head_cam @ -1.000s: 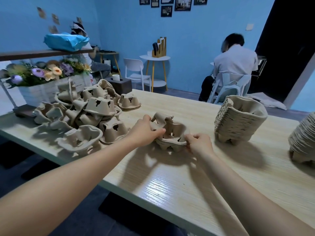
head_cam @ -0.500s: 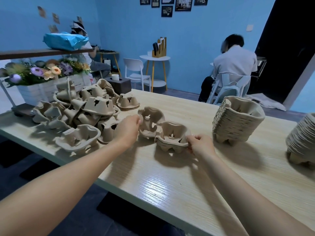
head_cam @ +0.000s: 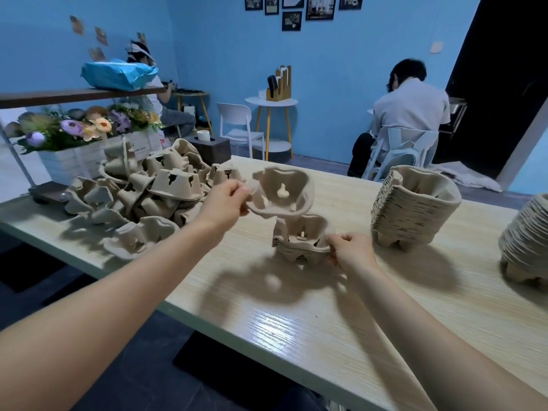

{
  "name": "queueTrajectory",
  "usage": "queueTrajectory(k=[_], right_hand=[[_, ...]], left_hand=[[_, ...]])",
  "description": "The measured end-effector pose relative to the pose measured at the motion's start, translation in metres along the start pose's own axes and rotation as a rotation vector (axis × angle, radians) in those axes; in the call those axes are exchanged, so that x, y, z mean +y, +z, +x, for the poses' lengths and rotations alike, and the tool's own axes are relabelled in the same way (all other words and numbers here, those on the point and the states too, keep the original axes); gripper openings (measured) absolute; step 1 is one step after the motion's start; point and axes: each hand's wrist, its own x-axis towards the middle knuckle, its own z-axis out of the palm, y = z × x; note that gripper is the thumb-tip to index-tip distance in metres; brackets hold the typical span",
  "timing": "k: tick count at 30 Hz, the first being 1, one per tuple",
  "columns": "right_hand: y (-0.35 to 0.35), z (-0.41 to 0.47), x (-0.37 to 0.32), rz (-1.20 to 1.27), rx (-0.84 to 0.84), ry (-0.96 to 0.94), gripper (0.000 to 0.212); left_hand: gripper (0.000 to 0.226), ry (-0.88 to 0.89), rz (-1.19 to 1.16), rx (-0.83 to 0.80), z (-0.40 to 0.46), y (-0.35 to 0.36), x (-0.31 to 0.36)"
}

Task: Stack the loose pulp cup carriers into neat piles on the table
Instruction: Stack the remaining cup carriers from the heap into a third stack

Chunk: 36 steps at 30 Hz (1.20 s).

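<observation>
The left hand [head_cam: 224, 203] pinches the rim of a loose carrier [head_cam: 281, 195], its grip closed on the moulded pulp; the piece hangs tilted, blurred, just above a short stack [head_cam: 301, 241] on the pale wood-grain bench [head_cam: 296, 327]. The right hand [head_cam: 351, 252] grips that stack's near rim. All carriers are matte beige fibre with rounded cup wells and notched slots. A jumbled heap [head_cam: 142, 200] lies left; a tall ribbed pile [head_cam: 412, 212] stands right. Small writing on the white planter [head_cam: 77, 161] is unreadable.
</observation>
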Motion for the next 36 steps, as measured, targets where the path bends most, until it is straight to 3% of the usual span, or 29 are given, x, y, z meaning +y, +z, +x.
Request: queueTrajectory(k=[3, 7, 14, 23, 29, 33, 36], right_hand=[[-0.001, 0.001, 0.001, 0.021, -0.036, 0.012, 0.022], [-0.004, 0.005, 0.003, 0.046, -0.074, 0.033, 0.032], [-0.005, 0.004, -0.002, 0.343, -0.140, 0.158, 0.026], [0.009, -0.002, -0.001, 0.129, -0.118, 0.078, 0.028], [0.024, -0.001, -0.002, 0.105, -0.090, 0.062, 0.033], [0.025, 0.000, -0.003, 0.089, -0.078, 0.045, 0.032], [0.026, 0.000, -0.003, 0.069, -0.077, 0.034, 0.030]], left_hand=[[0.024, -0.042, -0.018, -0.102, -0.005, 0.025, -0.007], [0.029, -0.065, 0.067, -0.086, -0.006, 0.041, -0.019], [0.024, 0.032, 0.538, -0.001, -0.005, 0.043, -0.024], [0.008, 0.138, 0.660, 0.037, -0.009, 0.020, -0.034], [0.039, 0.078, 1.008, 0.210, 0.009, -0.034, -0.046], [0.059, -0.093, 1.246, 0.173, 0.018, -0.060, -0.052], [0.061, -0.165, 1.279, 0.134, 0.022, -0.065, -0.058]])
